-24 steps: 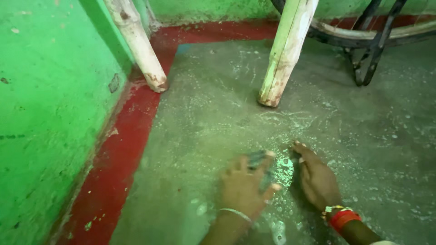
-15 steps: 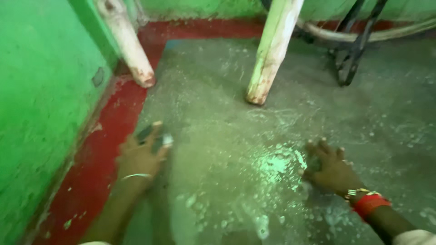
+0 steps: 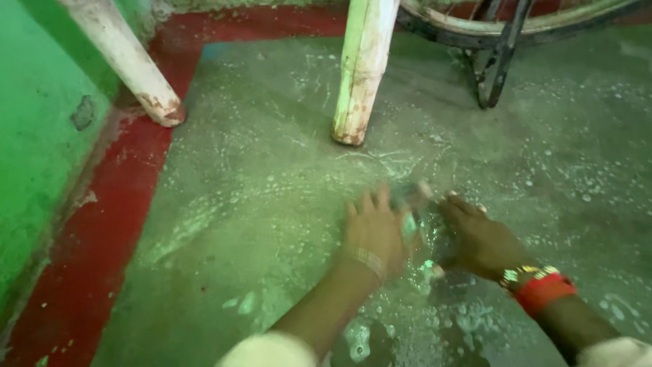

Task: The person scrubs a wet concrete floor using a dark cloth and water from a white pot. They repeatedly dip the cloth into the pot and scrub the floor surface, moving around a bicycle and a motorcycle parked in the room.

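Grey concrete floor [image 3: 272, 197], wet and flecked with white suds, fills most of the view. Near its middle the left hand [image 3: 375, 230] lies palm down, its fingers curled around a small dark scrubbing pad [image 3: 410, 201] that shows blurred just beyond the fingertips; the hand presses it to the wet floor. A thin silver bangle [image 3: 367, 259] circles that wrist, and a pale sleeve [image 3: 268, 350] shows at the near edge. Just to the right, the right hand [image 3: 479, 238] rests flat on the floor with its fingers together and pointing left toward the pad; whether they touch the pad cannot be told through the blur. A red bangle [image 3: 543, 291] and a gold one beside it sit on the right wrist. Foam pools on the floor between and nearer than the two hands.

Farther off, a pale wooden furniture leg [image 3: 362, 68] with worn paint stands on the concrete, straight beyond the hands. A second leg [image 3: 125, 58], white and slanted, stands at the far left on the red painted border [image 3: 102, 231] that runs along the foot of the green wall [image 3: 34, 156]. At the far right a bicycle wheel [image 3: 536, 24] and its black kickstand [image 3: 499, 58] rest on the floor.
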